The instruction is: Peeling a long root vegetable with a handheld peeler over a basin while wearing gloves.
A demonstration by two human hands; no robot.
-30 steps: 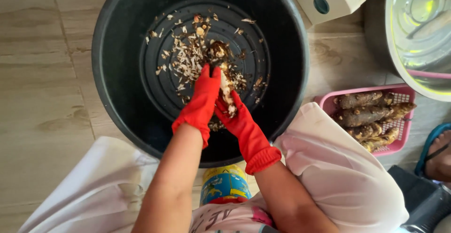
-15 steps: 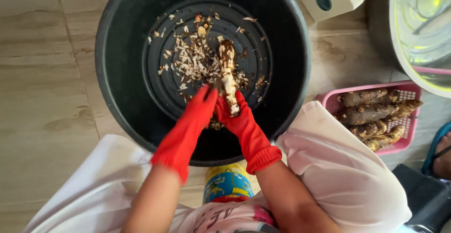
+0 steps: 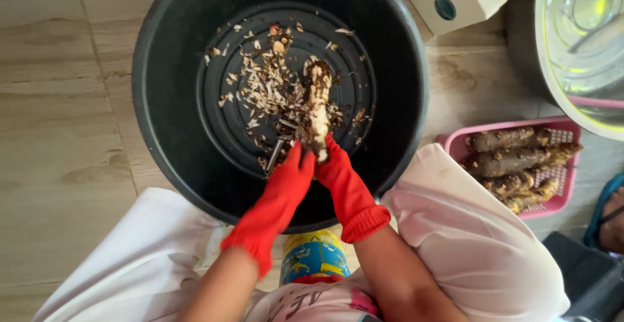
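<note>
The big round black plastic tub (image 3: 169, 101) sits on the pale wood-look floor (image 3: 58, 101) between my knees, and its ridged bottom holds a scatter of brown and cream peelings (image 3: 266, 88); if I tilt or nudge the tub with a knee, that loose mess could slide toward me. Over it, my right hand (image 3: 338, 169) in its red rubber glove has its fingers clamped round the lower end of the long, partly peeled pale root (image 3: 318, 104), which points away from me above the middle of the tub. My left hand (image 3: 289, 172), also in a red glove, is closed on the handle of a small metal peeler (image 3: 281, 139) whose head lies just beside the root's near end. The blade works close to my right fingers, so I judge that a slip on the wet, slick root could run it into the glove, or the root could twist free and drop into the peelings. To my right, a pink plastic mesh basket (image 3: 565, 185) holds several unpeeled, muddy brown roots (image 3: 513, 163). Beyond it, a large shiny metal basin (image 3: 552, 68) seems to hold clear water.
</note>
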